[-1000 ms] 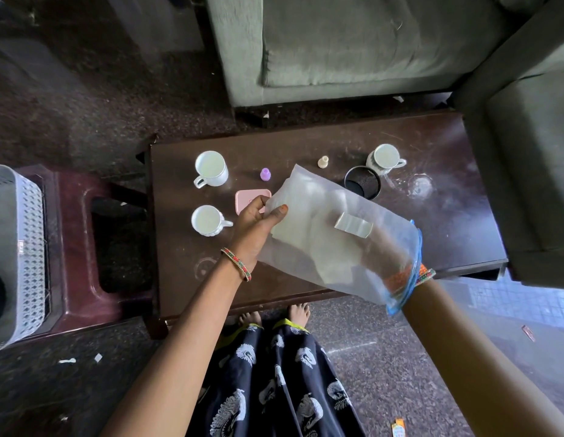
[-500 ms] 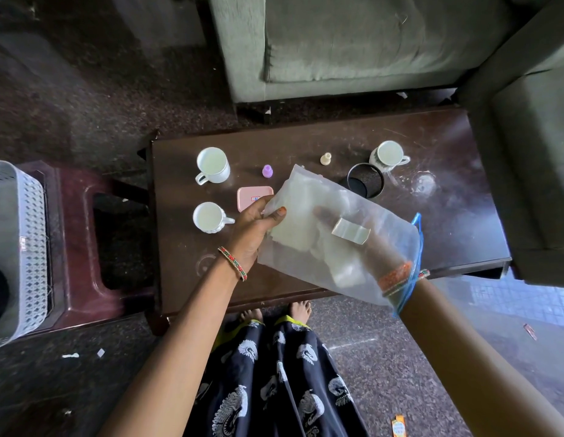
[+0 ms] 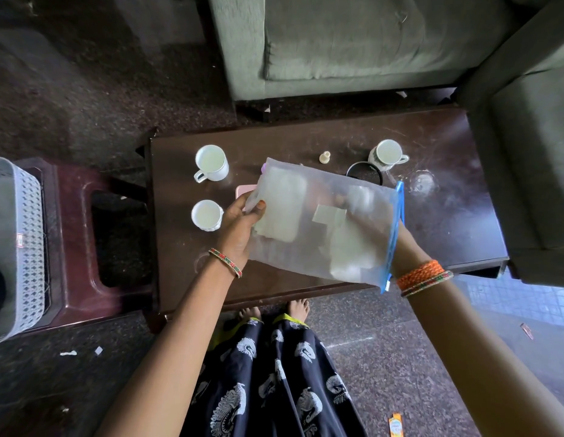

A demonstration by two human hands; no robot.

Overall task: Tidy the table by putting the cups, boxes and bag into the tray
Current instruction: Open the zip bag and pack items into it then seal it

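Holding the translucent zip bag (image 3: 324, 222) above the dark surface (image 3: 438, 216), the person has it clear of the wood, tilted, with its long axis running from the closed end at the left to the blue zip edge (image 3: 394, 234) at the right. Pale folded contents lie inside the bag.

Grip state:
- Left hand (image 3: 239, 225): thumb and fingers pressed together on the bag's closed left end, thumb on top.
- Right hand (image 3: 406, 244): at the zip edge and mostly hidden behind the bag. Whether it is pinching the edge or is partly inside the mouth, I cannot tell.

Relative to the bag:
- 2 white cups (image 3: 211, 162) (image 3: 206, 214) stand just left of it, the nearer one just beside the left hand.
- A 3rd cup (image 3: 386, 154) stands beyond the bag's far right corner, beside a dark round container (image 3: 365, 173).
- A pink box (image 3: 242, 192) lies partly under the bag's left end.
- A small cream bottle (image 3: 324, 157) stands just beyond the bag's far edge.
- The white perforated tray (image 3: 28, 234) sits well apart to the left, on a maroon stool (image 3: 75, 247) beside the surface.

Judgement: the tray lies off the bag's left end, roughly in line with its long axis, so the left hand is the nearer one and would lead the transfer. The 2 left cups stand below that path, so the bag should stay above their rims.
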